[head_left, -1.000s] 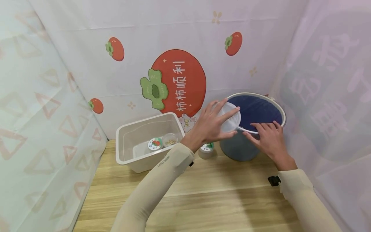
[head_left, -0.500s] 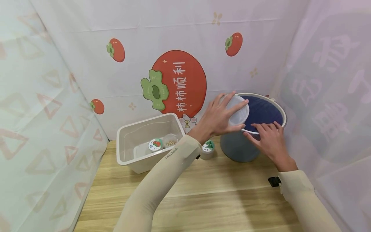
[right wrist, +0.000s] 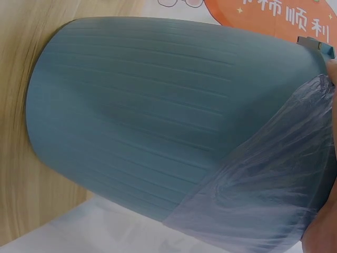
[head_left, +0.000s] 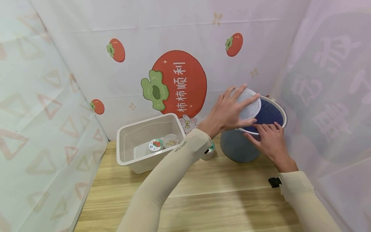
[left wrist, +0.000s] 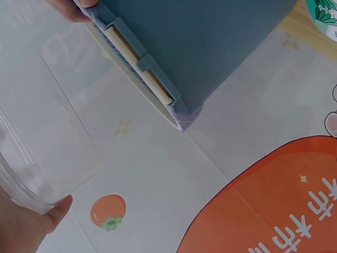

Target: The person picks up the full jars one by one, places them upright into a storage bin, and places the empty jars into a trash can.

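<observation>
two hands (head_left: 229, 112) (head_left: 269, 140); one bucket (head_left: 240, 146); one tub (head_left: 142, 165)

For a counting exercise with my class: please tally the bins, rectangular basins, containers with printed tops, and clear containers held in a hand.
Bin: 1
Rectangular basin: 1
Containers with printed tops: 2 (one in the basin, one on the table)
Clear container in the left hand: 1
Total: 5

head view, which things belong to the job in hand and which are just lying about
Apparently in use:
clear container, in left hand
bin with purple liner, gripped by right hand

Apparently lying about:
beige basin
red-label tub inside it
tub of pale bits, likewise
green-label tub near the bin
</observation>
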Motion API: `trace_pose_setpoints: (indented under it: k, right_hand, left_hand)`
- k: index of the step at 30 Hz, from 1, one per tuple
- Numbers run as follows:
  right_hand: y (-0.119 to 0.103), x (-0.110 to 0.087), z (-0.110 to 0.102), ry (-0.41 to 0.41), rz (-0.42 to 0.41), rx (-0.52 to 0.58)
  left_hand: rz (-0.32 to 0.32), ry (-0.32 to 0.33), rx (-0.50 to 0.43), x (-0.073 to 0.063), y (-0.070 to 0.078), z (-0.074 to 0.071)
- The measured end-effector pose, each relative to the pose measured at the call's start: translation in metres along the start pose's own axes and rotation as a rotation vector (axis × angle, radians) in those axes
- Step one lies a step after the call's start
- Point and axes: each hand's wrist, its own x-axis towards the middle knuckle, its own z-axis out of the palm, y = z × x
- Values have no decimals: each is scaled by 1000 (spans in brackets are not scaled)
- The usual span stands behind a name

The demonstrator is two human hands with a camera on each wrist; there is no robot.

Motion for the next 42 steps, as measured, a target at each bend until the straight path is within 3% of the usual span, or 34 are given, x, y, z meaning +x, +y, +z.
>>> trace_pose_setpoints:
  k: [11, 24, 36, 42]
  right_hand:
    - [0, 0, -1, -18, 6, -7]
    - [-1, 0, 1, -15, 13, 1]
    - [0, 1, 0, -6, 1, 3]
    - [3, 1, 0, -14, 2, -6]
  left_hand:
    - [-15, 12, -14, 21, 6, 0]
    - [-39, 9, -30, 35, 11, 9]
    - [-55, 30, -34, 45, 18, 27]
    - [-73, 5, -67, 47, 20, 44]
